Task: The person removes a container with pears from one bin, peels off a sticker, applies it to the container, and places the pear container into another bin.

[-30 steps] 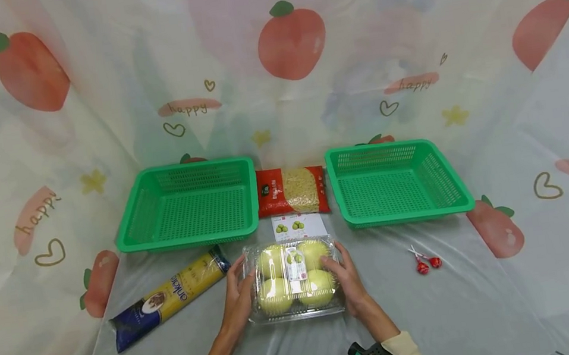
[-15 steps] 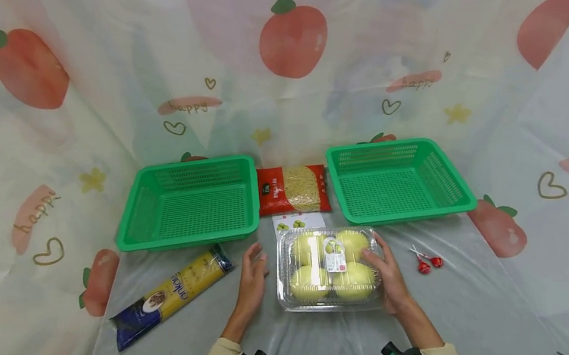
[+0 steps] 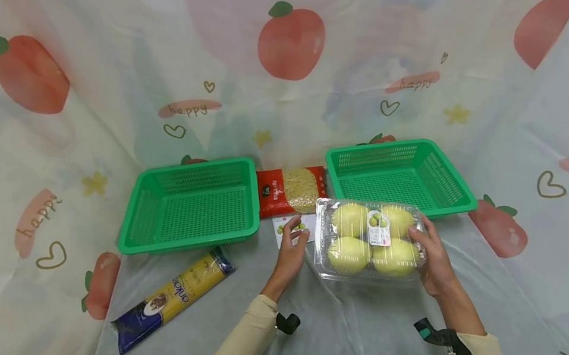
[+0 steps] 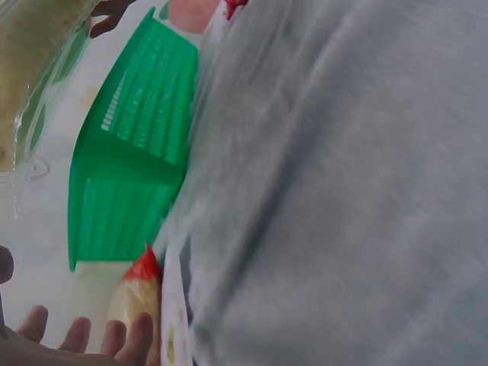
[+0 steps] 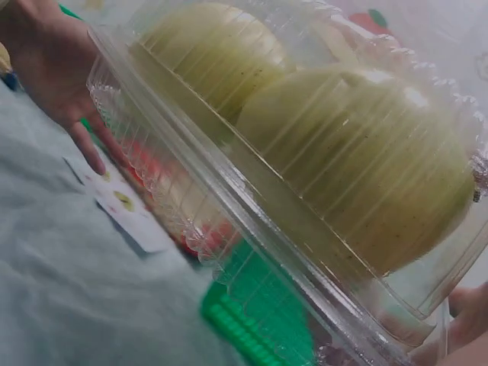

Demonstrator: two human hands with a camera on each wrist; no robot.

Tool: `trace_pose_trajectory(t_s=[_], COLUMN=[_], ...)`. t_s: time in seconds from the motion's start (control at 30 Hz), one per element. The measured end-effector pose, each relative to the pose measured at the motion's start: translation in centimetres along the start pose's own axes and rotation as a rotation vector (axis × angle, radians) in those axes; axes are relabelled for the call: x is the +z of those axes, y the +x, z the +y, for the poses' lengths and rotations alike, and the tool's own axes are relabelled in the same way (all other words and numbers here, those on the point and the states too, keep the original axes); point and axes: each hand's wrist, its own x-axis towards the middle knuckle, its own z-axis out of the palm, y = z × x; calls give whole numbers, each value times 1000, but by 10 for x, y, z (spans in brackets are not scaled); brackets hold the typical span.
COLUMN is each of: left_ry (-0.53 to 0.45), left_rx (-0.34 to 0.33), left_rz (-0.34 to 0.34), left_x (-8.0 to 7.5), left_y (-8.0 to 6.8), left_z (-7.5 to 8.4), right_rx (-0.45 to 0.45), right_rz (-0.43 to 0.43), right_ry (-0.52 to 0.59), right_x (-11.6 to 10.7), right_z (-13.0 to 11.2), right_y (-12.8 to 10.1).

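Note:
My right hand (image 3: 434,259) grips the right side of a clear plastic clamshell box (image 3: 325,244), tilted and raised off the cloth. Several yellow-green fruits (image 3: 349,253) fill it, and a white label (image 3: 378,228) sits on the lid. Large in the right wrist view, the fruits (image 5: 351,168) show through the ribbed wall. My left hand (image 3: 289,261) is apart from the box, fingers relaxed and holding nothing. It hovers over or touches a white card (image 3: 281,240) printed with green fruit; which, I cannot tell.
Two green baskets (image 3: 190,242) (image 3: 408,215) stand at the back. Between them lies a red bag of pasta (image 3: 294,191). A blue and yellow spaghetti pack (image 3: 171,300) lies at left. Grey cloth (image 3: 338,338) covers the table.
Both hands held the box at first; the left let go. My right hand has carried it rightward and up, toward the right basket. The left hand has moved right to the card.

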Motion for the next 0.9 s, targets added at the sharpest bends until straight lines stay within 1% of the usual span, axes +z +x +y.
trace_pose_trajectory(t_s=[0.07,0.17,0.33,0.4,0.53,0.73,0.83,0.9], left_ry=[3,2,-1,3,14,111,144,164], left_rx=[-2,-5,14,21,38,85,89,90], left_rz=[-26,-34,-55,-65,-90,-154,-156,-140], left_x=[9,20,41,48,58,69,74,76], left_y=[3,6,14,17,24,32,35,37], left_z=[2,3,3,5,11,17,18,18], right_rx=[-4,-3,22,34,36,24,44,63], right_rz=[19,50,117,141,157,176,190,199], right_ry=[-1,3,11,20,33,16,15,-1], right_x=[-9,-21,-44,-52,-62,-69,-71,-71], right_z=[-3,-10,-27,-36,-51,-63,-66,-67], right_y=[3,11,31,40,60,87,101,111])
